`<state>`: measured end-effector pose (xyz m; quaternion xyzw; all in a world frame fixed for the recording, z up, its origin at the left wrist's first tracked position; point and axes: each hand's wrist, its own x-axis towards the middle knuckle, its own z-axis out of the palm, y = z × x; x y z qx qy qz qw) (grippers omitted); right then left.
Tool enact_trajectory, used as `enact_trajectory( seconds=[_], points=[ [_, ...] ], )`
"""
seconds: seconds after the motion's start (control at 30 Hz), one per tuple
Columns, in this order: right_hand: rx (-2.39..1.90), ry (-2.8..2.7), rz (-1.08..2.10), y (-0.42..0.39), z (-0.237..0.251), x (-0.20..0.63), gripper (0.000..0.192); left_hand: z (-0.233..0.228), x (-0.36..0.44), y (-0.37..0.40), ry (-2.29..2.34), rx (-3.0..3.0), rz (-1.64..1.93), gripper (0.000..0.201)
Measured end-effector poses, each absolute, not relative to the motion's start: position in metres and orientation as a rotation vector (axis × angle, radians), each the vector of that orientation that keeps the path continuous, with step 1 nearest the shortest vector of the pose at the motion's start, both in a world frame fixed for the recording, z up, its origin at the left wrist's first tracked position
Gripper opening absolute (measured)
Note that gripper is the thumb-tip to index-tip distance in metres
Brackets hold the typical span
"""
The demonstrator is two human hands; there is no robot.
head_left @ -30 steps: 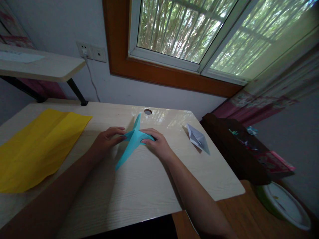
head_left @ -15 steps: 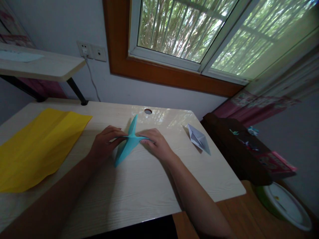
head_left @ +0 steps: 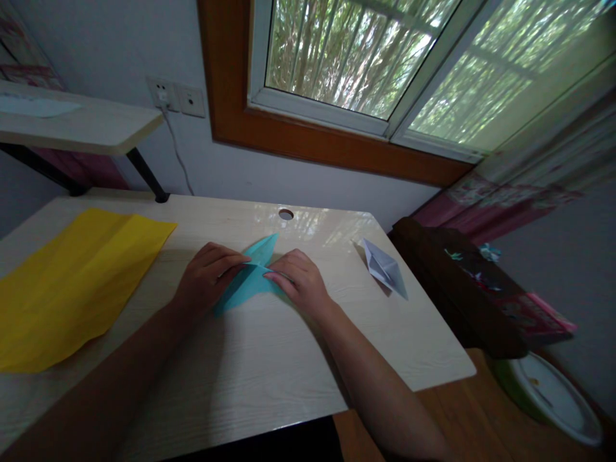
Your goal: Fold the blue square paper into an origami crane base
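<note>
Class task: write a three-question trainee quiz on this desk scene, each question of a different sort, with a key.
1. True or false: both hands press the blue folded paper flat on the desk.
2. Which lies on the left hand's side? A) yellow sheet B) white folded paper C) a pair of scissors
3. Fill in: the small round hole in the desk lies ___ the right hand, toward the wall.

Key: 1 true; 2 A; 3 beyond.

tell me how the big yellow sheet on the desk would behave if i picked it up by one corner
The yellow sheet looks thin and wide, so it would probably flop and sag. Its visible creases suggest it would bend along them. Lying flat on the glossy desk, it likely slides easily when pushed.
</note>
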<state>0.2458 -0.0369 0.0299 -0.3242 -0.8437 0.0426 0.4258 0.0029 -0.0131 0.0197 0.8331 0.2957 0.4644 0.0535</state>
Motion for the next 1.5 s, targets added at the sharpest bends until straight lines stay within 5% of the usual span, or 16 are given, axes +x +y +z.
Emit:
enact_trajectory(
  seconds=[0.33,0.53,0.7,0.83,0.97,1.17,1.37,1.5],
  points=[
    [-1.097,-1.748,0.618,-0.029,0.017,0.255,0.024,0.018,-0.002,-0.009,0.993,2.490,1.470,0.017],
    [-1.082,-1.313,1.412,-0.018,0.000,0.267,0.080,0.020,-0.005,-0.011,1.035,2.422,1.503,0.017],
    [-0.909,-1.165,1.669,-0.027,0.014,0.256,0.110,0.021,-0.006,-0.010,1.084,2.390,1.566,0.016],
    [-0.802,-1.038,1.594,-0.032,0.022,0.250,0.108,0.017,-0.004,-0.007,1.175,2.323,1.511,0.019],
    [-0.775,-0.996,1.510,-0.030,0.023,0.256,0.093,-0.004,-0.001,0.006,1.238,1.923,1.436,0.058],
    [-0.846,-1.062,1.486,-0.028,0.021,0.260,0.081,-0.025,0.008,0.013,1.024,1.169,1.238,0.066],
    [-0.888,-1.026,1.380,-0.024,0.019,0.259,0.069,-0.010,0.003,0.003,0.967,1.138,0.979,0.088],
    [-0.945,-1.013,1.353,-0.020,0.017,0.266,0.072,0.002,-0.006,0.003,0.924,1.205,1.119,0.095]
  ],
)
